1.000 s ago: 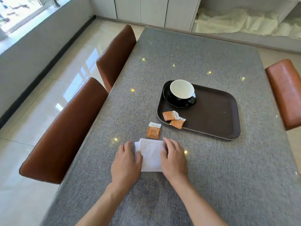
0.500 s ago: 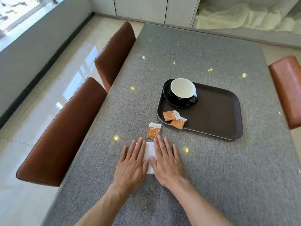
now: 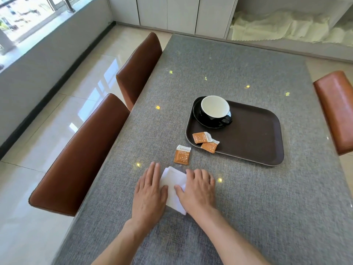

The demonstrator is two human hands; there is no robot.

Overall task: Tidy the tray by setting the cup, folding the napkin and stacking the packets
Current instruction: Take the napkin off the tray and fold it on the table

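Note:
A folded white napkin [image 3: 174, 185] lies on the grey table [image 3: 248, 197] in front of me, turned at a slant. My left hand [image 3: 150, 190] rests flat on its left edge. My right hand [image 3: 197, 189] covers its right side, fingers curled over the cloth. A brown tray [image 3: 254, 142] sits further back to the right. On it stands a black cup with a white inside [image 3: 215, 109] on a black saucer [image 3: 198, 119], and two orange packets [image 3: 200, 137] [image 3: 210, 146] overlap at the tray's near left corner. A third orange packet [image 3: 182, 155] lies on the table between tray and napkin.
Two brown leather chairs [image 3: 84, 155] [image 3: 138, 67] stand along the table's left edge, and another [image 3: 338, 109] at the right edge. Tiled floor and a window lie to the left. White cabinets and a shelf with pale cloth [image 3: 286, 27] are at the back.
Both hands pressed together over the napkin half a second ago. Now they have spread apart, the napkin shows between them and has turned to a slant. The camera moved slightly.

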